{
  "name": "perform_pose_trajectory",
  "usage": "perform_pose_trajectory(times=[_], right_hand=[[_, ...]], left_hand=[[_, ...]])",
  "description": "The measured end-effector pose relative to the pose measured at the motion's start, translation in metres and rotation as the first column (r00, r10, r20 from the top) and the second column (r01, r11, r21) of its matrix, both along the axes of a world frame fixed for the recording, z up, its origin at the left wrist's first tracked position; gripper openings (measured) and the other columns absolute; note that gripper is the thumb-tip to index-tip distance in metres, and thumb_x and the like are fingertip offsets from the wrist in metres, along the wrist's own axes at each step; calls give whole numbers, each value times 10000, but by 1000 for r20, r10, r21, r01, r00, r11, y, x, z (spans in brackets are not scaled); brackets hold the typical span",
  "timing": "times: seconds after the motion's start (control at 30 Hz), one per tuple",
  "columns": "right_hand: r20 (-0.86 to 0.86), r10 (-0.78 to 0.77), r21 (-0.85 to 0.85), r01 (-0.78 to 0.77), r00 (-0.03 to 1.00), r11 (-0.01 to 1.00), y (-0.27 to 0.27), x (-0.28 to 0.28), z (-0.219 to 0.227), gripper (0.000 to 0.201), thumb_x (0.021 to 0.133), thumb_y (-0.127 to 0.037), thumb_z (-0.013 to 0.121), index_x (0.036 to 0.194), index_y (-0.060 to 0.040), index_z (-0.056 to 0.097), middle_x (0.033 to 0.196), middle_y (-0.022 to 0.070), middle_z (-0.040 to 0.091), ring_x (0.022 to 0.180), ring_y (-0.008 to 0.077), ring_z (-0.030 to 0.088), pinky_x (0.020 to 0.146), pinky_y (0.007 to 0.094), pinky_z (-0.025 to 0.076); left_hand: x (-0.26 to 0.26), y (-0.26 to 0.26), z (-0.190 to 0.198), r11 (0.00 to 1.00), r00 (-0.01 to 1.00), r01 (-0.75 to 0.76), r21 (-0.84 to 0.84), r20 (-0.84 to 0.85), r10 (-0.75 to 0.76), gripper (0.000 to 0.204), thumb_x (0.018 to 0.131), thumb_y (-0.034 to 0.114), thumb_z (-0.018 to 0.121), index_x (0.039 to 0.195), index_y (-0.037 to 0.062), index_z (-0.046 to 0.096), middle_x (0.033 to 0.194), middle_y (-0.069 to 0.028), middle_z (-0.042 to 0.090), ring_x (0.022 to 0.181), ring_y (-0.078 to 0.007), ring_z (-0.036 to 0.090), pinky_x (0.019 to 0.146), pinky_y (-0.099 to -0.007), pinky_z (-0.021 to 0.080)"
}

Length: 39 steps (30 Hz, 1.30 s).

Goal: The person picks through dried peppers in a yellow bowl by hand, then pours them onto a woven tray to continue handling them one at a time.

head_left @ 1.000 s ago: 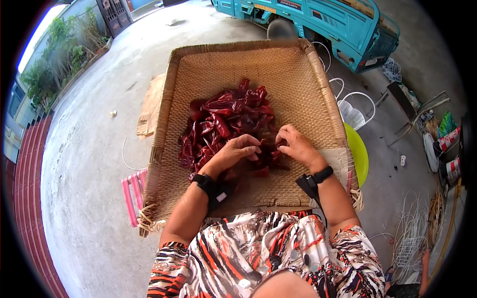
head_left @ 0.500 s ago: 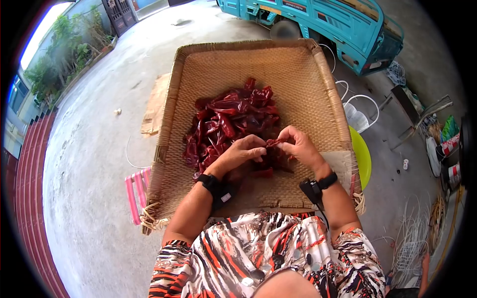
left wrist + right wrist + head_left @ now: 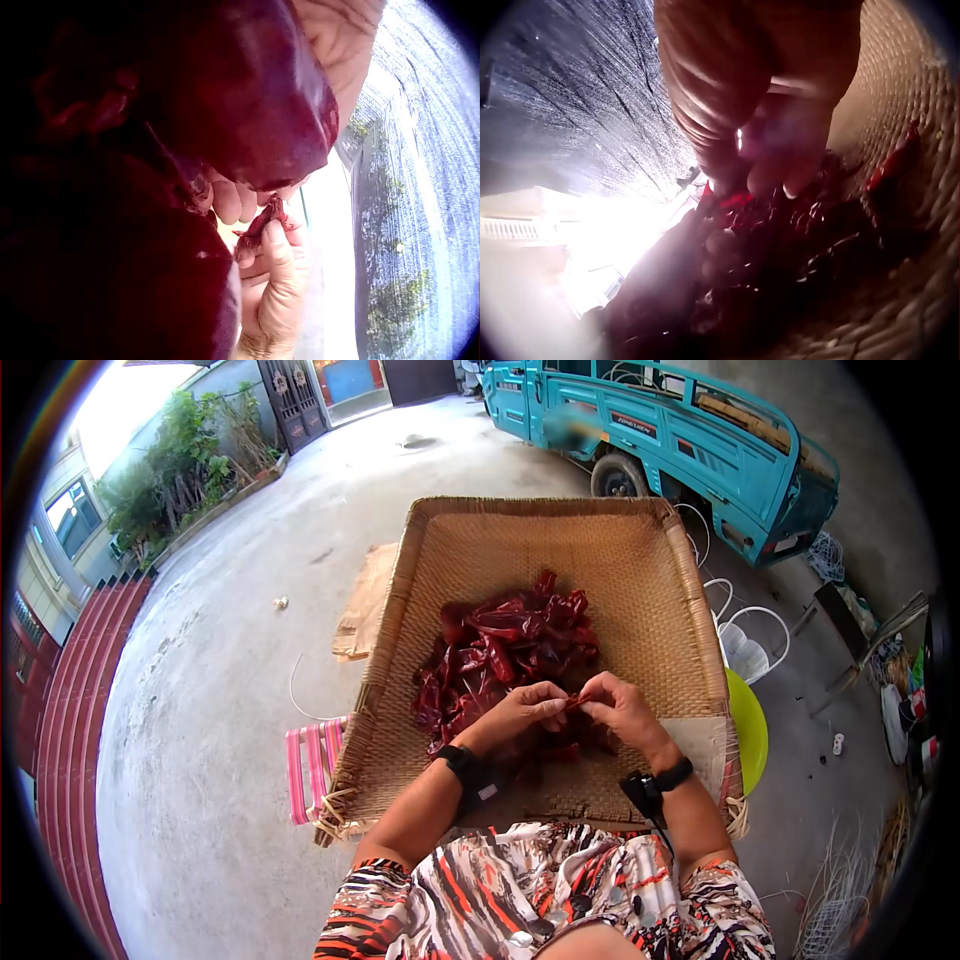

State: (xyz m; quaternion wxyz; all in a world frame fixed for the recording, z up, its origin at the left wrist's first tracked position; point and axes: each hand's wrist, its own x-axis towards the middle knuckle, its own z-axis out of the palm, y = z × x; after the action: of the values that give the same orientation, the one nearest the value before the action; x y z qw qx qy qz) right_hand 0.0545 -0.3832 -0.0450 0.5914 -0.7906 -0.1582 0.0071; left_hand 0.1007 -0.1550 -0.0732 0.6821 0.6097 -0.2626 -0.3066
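Observation:
Dried red chili peppers (image 3: 500, 650) lie heaped in a woven basket tray (image 3: 640, 600). At the near right side of the heap, my left hand (image 3: 515, 717) and right hand (image 3: 628, 716) meet fingertip to fingertip, pinching a small red chili pepper (image 3: 577, 702) between them. In the left wrist view, the right thumb and fingers grip its shrivelled piece, while a large glossy pepper (image 3: 255, 97) close to the camera hides most of the left fingers. Seen from the right wrist, the right fingers (image 3: 772, 176) point down over the dark peppers.
A pale patch (image 3: 690, 745) covers the tray's near right corner. Beside the tray are a yellow-green basin (image 3: 748, 735), a white bucket (image 3: 745, 652), a pink striped stool (image 3: 315, 760) and flat cardboard (image 3: 368, 605). A turquoise cargo vehicle (image 3: 670, 445) stands beyond.
The hands came together and lifted slightly, both now pinching the small chili pepper. The head view has tilted up and shifted, so the tray sits lower and further right.

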Motion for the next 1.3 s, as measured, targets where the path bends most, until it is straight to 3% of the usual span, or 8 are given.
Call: perform_pose_trajectory(times=[0.17,0.27,0.37,0.53,0.67,0.87,1.0,1.3], right_hand=[[227,-492,96,483,841,870,-31,6,11,96,878,-35,653,968,-31,622,861,26,633,768,112,582,707,262,484],[403,-770,255,748,494,613,-66,13,16,111,897,-77,644,994,-26,626,882,46,647,765,126,585,708,268,483],[455,-856,273,877,245,396,-103,6,19,137,911,-112,619,1022,-33,625,918,79,664,811,191,627,732,310,499],[521,-853,-103,994,22,-37,-136,2,-4,257,852,-118,618,1099,-51,600,1104,134,587,977,296,602,781,367,500],[588,-792,61,968,163,245,-128,9,-4,241,856,-112,605,1090,-57,605,1106,133,573,927,289,590,769,374,505],[443,-476,-168,592,760,788,-47,28,-14,201,864,-86,607,1062,-50,614,1075,119,599,925,270,616,764,369,514],[346,-185,-409,325,920,853,4,26,-1,297,848,-102,626,1140,-134,577,1214,76,562,878,278,645,768,372,530],[492,-12,-585,341,870,735,32,46,-22,259,840,-115,647,1097,-123,614,1153,81,589,904,323,647,743,403,540]], left_hand=[[0,1,4,999,1000,-29,26,3,29,363,993,331,553,1187,24,569,952,-59,650,840,-134,640,799,-268,506],[0,1,2,999,1000,-29,25,0,29,381,991,342,552,1192,19,563,941,-63,651,842,-148,649,791,-275,517],[1,1,3,999,999,-33,8,-9,33,385,988,346,559,1188,17,563,933,-63,650,832,-150,651,783,-276,523],[-8,4,18,977,983,-110,-183,-164,80,237,1002,244,493,1094,32,544,829,-71,638,630,-181,650,597,-277,539],[-2,8,18,886,964,-242,-396,-200,174,193,993,216,482,1025,34,537,783,-86,633,600,-201,647,552,-289,535],[4,7,18,750,879,-471,-463,-177,443,162,987,183,480,982,32,537,784,-97,634,592,-189,641,527,-288,531],[5,6,18,681,810,-571,-458,-179,558,130,986,157,483,1009,39,531,767,-96,621,564,-186,619,477,-275,509],[-2,2,25,714,741,-621,-324,54,669,163,953,46,527,1115,47,518,982,-66,607,626,-98,603,453,-188,457]])
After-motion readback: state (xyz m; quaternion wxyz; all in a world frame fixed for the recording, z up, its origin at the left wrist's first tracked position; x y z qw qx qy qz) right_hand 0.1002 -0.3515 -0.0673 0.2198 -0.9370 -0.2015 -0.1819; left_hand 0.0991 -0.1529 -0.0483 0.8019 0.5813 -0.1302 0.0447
